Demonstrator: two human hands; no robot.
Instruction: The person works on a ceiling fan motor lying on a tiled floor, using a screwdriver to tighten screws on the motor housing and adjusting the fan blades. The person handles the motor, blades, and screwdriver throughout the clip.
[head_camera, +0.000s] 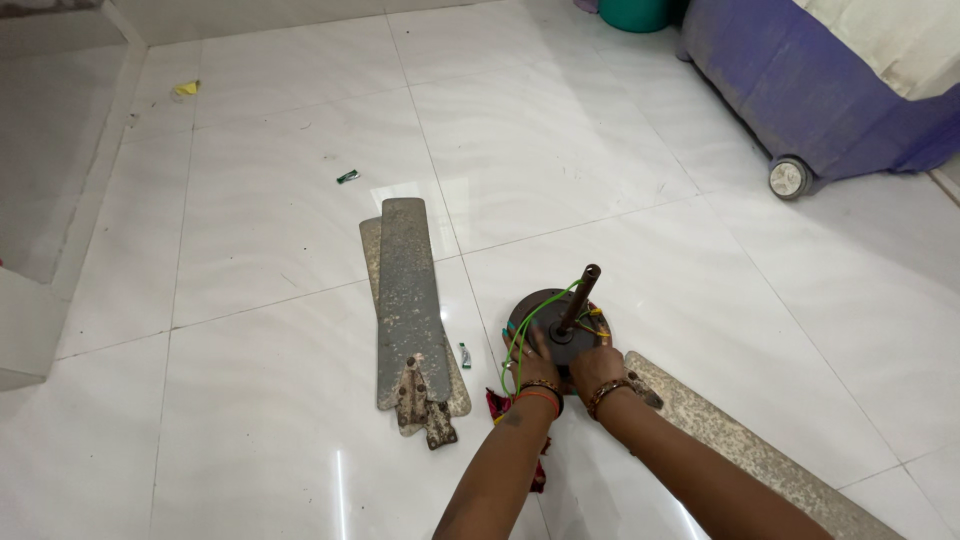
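The dark round metal fan motor housing (556, 330) lies flat on the glossy white tiled floor (250, 400), just right of and below the frame centre. A rusty brown metal rod (579, 298) rises from its middle, tilted toward 1 o'clock. Thin green wires (520, 345) loop from the rod top down the housing's 9 o'clock side.

The left hand (538, 362) rests on the housing rim at 7 o'clock, fingers laid flat and close together against the metal, pinching nothing. The right hand (596, 365) rests on the rim at 5 o'clock; its fingers curl over the edge, and whether they clamp anything cannot be told. Both wrists carry bangles.

Two grey, rust-spotted fan blades (410, 310) lie stacked at 9 o'clock from the housing, apart from it, their rusty brackets pointing toward 6 o'clock. A third speckled grey fan blade (760, 450) extends from the housing toward 4 o'clock, passing under the right forearm. A red cloth scrap (497, 405) lies at 7 o'clock beside the left wrist. A blue-covered wheeled unit (800, 90) stands at 1 o'clock, well apart.
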